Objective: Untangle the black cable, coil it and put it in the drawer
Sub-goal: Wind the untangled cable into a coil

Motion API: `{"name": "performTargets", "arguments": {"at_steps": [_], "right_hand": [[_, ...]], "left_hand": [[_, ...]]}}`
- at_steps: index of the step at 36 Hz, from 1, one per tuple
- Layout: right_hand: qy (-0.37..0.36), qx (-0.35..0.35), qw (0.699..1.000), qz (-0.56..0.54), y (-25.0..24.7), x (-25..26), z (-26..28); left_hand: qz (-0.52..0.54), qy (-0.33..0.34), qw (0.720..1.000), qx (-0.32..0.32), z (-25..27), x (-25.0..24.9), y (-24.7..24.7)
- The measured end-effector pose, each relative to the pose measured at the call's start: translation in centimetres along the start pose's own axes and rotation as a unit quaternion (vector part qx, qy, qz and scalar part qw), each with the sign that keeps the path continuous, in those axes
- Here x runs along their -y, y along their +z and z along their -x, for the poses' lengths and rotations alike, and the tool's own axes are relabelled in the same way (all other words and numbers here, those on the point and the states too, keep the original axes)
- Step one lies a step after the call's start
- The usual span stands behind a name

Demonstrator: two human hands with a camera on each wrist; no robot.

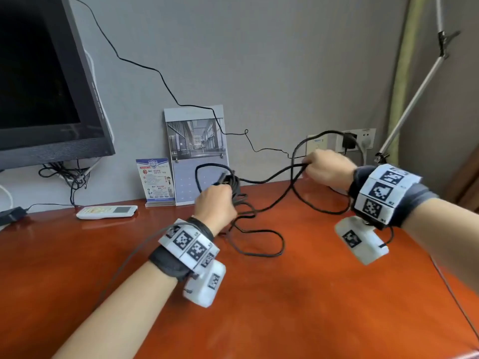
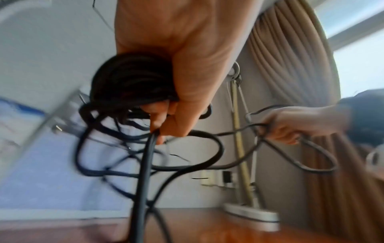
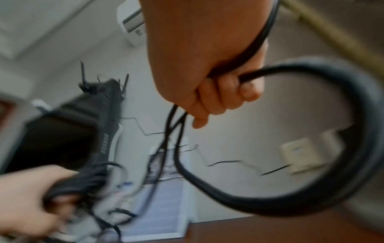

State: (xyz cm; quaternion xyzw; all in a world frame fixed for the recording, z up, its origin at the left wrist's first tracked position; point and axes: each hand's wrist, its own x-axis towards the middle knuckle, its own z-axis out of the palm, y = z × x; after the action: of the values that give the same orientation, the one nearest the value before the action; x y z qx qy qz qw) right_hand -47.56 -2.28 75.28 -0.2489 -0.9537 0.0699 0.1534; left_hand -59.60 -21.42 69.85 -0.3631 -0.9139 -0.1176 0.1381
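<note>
The black cable (image 1: 261,230) hangs in tangled loops over the red-brown desk (image 1: 285,307). My left hand (image 1: 215,203) grips a bunch of its coils (image 2: 129,82) above the desk, near the cards at the wall. To the right and higher, my right hand (image 1: 328,167) holds a strand of the same cable (image 3: 311,197), and a big loop arcs from it up past the wall socket and back down. In the right wrist view the fingers (image 3: 224,95) are curled round the strand. No drawer shows in any view.
A dark monitor (image 1: 44,81) stands at the left. A white remote (image 1: 106,211), a blue info card (image 1: 155,181) and a calendar (image 1: 198,154) sit along the wall. A thin wire runs to a plug in the wall socket (image 1: 350,141). A lamp arm (image 1: 414,92) rises at the right.
</note>
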Motion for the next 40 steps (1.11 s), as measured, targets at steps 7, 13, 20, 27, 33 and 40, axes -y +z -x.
{"name": "performTargets", "arguments": {"at_steps": [7,13,20,27,33,40], "right_hand": [[0.069,-0.009,0.978,0.198,-0.8,-9.1,0.7],[0.138,0.081,0.977,0.144,0.8,-12.3,0.9],[0.152,0.286,0.946,0.017,2.5,-12.6,0.7],[0.136,0.306,0.890,-0.310,1.8,-7.0,1.2],[-0.008,0.305,0.917,-0.257,2.1,0.5,2.7],[-0.062,0.302,0.933,-0.189,3.8,10.0,4.0]], "left_hand": [[-0.091,-0.069,0.993,0.011,-2.3,8.4,-0.2],[-0.033,-0.050,0.995,0.077,-3.1,11.9,-0.7],[0.428,-0.154,0.874,0.167,-2.4,12.7,-2.3],[0.692,-0.190,0.678,0.160,-2.8,10.7,-4.5],[0.726,-0.160,0.655,0.136,-3.0,9.0,-6.6],[0.735,-0.129,0.654,0.124,-2.8,7.9,-8.6]]}}
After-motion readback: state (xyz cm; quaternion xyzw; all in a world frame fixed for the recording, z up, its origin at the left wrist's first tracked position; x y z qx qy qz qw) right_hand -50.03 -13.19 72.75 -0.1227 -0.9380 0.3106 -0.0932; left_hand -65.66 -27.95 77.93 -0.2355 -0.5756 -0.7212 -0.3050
